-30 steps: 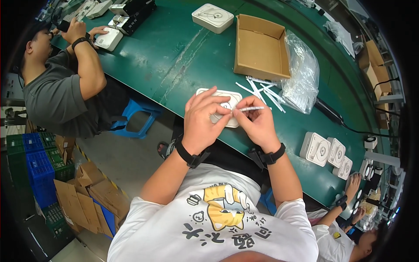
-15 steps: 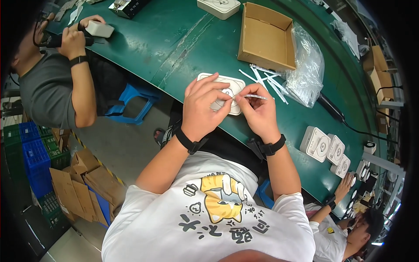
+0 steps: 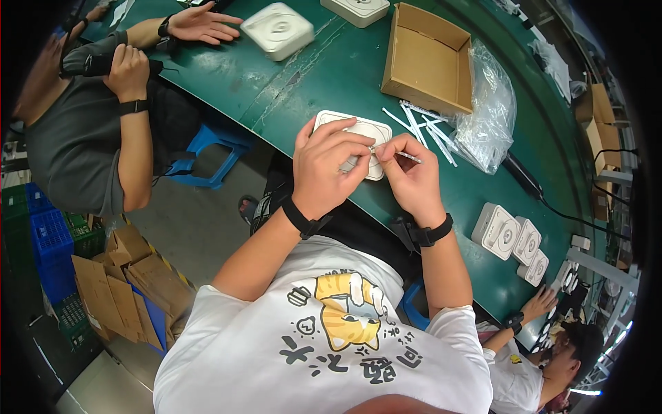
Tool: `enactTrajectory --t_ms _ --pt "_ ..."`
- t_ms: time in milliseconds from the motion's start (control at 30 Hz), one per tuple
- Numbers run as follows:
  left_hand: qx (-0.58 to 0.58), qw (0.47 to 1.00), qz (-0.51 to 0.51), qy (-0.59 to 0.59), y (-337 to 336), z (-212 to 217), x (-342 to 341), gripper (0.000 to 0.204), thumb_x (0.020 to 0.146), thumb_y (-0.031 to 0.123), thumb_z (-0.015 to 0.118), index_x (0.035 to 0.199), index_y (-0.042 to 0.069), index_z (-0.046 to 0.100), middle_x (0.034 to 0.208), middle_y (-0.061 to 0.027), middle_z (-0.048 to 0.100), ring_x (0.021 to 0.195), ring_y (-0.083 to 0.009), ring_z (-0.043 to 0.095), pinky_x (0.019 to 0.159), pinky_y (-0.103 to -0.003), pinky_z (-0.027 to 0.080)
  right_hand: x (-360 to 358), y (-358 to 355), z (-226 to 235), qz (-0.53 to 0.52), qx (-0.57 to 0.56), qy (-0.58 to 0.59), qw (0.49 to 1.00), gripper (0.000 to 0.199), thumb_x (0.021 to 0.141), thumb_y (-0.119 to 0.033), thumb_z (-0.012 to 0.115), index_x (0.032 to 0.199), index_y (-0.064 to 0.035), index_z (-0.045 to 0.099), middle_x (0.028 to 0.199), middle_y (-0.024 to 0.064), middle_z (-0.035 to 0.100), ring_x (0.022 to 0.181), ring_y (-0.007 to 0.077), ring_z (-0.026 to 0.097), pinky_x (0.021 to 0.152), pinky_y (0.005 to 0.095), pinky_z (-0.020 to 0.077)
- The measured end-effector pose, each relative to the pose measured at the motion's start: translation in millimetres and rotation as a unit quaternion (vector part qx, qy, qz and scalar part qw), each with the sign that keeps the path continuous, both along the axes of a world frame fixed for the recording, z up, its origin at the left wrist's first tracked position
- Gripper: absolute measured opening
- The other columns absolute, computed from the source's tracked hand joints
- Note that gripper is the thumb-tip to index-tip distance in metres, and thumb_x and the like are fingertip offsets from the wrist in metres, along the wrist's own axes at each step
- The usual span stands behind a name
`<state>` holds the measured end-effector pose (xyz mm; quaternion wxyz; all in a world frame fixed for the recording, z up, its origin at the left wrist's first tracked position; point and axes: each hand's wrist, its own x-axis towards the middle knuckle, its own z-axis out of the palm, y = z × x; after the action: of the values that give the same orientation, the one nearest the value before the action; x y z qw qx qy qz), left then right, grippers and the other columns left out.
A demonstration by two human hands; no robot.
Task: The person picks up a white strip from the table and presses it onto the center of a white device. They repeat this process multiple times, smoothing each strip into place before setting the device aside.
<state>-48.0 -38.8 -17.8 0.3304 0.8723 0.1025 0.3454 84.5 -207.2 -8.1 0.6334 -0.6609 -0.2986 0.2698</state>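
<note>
A white rounded-square device (image 3: 376,130) with a circular disc on top lies flat near the table edge, partly hidden under my hands. My left hand (image 3: 329,164) arches over it, thumb and index finger pinched at the inner end of a narrow white strip (image 3: 409,157). Between the thumb and fingers of my right hand (image 3: 414,176) the same strip is held, its outer end sticking out to the right. Both sets of fingertips nearly meet above the device, and they hide the strip's inner end.
More narrow white strips (image 3: 431,131) lie beside an open cardboard box (image 3: 424,62) and a clear plastic bag (image 3: 488,114). Several white devices (image 3: 496,230) stand at the right. Leftward, a co-worker (image 3: 89,152) holds a black power screwdriver (image 3: 103,62), near another white device (image 3: 277,31).
My fingertips have drawn closer together around the strip, and less of it shows. At the left, the co-worker's hand has released a white device, which has moved right across the table.
</note>
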Motion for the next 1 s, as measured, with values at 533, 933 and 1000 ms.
enactTrajectory --t_ms 533,933,1000 --pt "-0.005 1.0 -0.01 -0.003 1 3 1 0.004 0.095 0.018 0.089 0.095 0.019 0.085 0.114 0.0084 0.089 0.138 -0.0261 0.076 0.13 -0.066 0.039 5 5 2 0.043 -0.005 -0.056 0.998 0.012 0.113 0.005 0.077 0.105 -0.0029 0.071 0.112 0.0023 0.075 0.108 0.0116 0.072 0.098 0.0284 0.0594" --pt "0.001 0.997 -0.009 0.075 -12 14 -29 0.059 0.088 0.032 0.095 0.143 0.019 0.079 0.169 -0.0147 0.06 0.161 -0.0405 0.053 0.133 -0.067 0.035 12 -14 5 -0.004 -0.027 -0.052 0.998 0.022 0.107 0.002 0.087 0.121 -0.0064 0.072 0.11 -0.0028 0.071 0.092 0.0055 0.056 0.083 0.0232 0.0486" --pt "0.04 0.996 -0.012 0.079 -4 13 -34 0.066 0.086 0.034 0.096 0.147 0.018 0.078 0.172 -0.0175 0.056 0.161 -0.0432 0.051 0.133 -0.067 0.035 11 -12 2 0.007 -0.027 -0.064 0.998 0.023 0.106 0.001 0.088 0.121 -0.0065 0.072 0.11 -0.0027 0.071 0.091 0.0058 0.056 0.083 0.0235 0.0485"
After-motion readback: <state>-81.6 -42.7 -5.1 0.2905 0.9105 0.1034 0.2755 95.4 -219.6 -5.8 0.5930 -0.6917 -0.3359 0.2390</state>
